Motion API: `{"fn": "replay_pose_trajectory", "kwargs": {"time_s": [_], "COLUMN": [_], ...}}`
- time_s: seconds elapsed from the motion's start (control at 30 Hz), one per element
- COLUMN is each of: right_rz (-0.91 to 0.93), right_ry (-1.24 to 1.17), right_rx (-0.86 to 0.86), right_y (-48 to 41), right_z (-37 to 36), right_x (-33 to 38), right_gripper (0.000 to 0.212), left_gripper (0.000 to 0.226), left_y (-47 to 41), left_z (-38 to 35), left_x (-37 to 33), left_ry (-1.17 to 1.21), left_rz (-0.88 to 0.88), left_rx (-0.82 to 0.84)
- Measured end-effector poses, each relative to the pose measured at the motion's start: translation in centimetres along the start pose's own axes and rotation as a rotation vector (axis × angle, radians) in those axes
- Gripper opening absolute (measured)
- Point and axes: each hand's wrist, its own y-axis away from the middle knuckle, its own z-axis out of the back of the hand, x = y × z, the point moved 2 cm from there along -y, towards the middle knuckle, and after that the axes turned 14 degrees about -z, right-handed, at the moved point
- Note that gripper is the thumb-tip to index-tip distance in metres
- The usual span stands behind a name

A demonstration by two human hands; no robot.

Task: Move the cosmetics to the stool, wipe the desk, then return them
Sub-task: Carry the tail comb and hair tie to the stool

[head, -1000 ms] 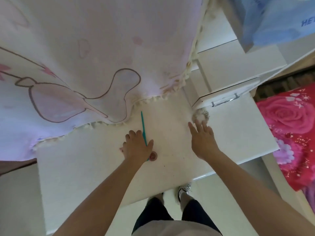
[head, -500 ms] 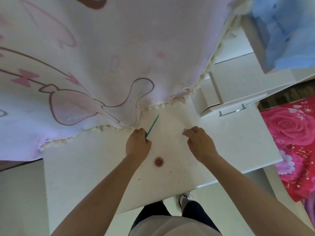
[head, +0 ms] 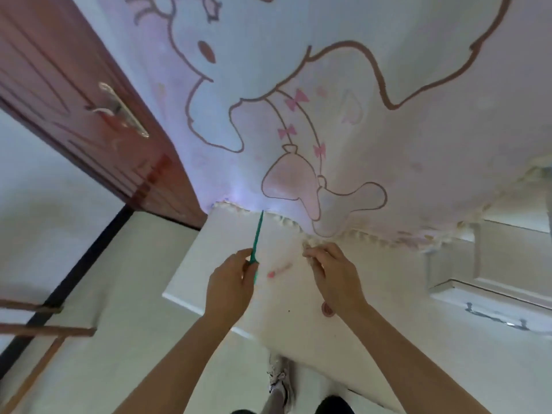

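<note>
My left hand grips the lower end of a thin teal stick-like tool, which points up toward the curtain's hem. My right hand has its fingers curled round a fluffy white hair tie; only a bit of fluff shows at the fingertips. Both hands hover over the white desk. Between them a small pink item lies on the desk. A round reddish lid-like piece sits on the desk, partly hidden by my right wrist.
A pale curtain with a cartoon print hangs down to the desk's back edge. A brown door with a metal handle stands at left. Wooden bars of some furniture show at lower left. A white drawer unit sits at right.
The view has swung left, bringing the door into sight. My right hand took the fluffy hair tie off the desk and moved left with it. My left hand still holds the teal tool.
</note>
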Motion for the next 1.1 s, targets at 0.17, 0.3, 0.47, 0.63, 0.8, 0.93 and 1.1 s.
{"fn": "replay_pose_trajectory", "kwargs": {"time_s": [0.17,0.3,0.47,0.63,0.8,0.93,1.1], "right_rz": [0.260,0.460,0.705,0.869,0.998,1.028,1.017], "right_ry": [-0.203,-0.233,-0.265,-0.253,-0.215,-0.200,-0.186], "right_rx": [0.124,0.245,0.352,0.467,0.588,0.617,0.596], "right_y": [2.8,6.3,13.2,22.0,29.7,32.2,32.1], "right_z": [-4.9,-10.2,-18.3,-27.1,-34.0,-38.3,-44.8], "right_x": [10.7,20.2,31.9,42.4,50.7,54.9,59.6], "right_gripper": [0.021,0.026,0.026,0.030,0.035,0.036,0.034], "left_gripper": [0.019,0.030,0.033,0.043,0.038,0.040,0.040], "left_y": [7.5,14.8,26.1,37.8,45.9,49.0,48.5], "left_z": [10.8,19.5,29.0,37.2,43.7,47.2,50.5], "left_x": [4.9,8.4,14.4,20.9,26.3,30.4,37.4], "left_ry": [0.010,-0.053,-0.079,-0.044,-0.041,-0.017,0.044], "left_rz": [0.319,0.415,0.554,0.673,0.770,0.812,0.834], "left_rx": [-0.314,-0.514,-0.759,-0.962,-1.073,-1.131,-1.145]}}
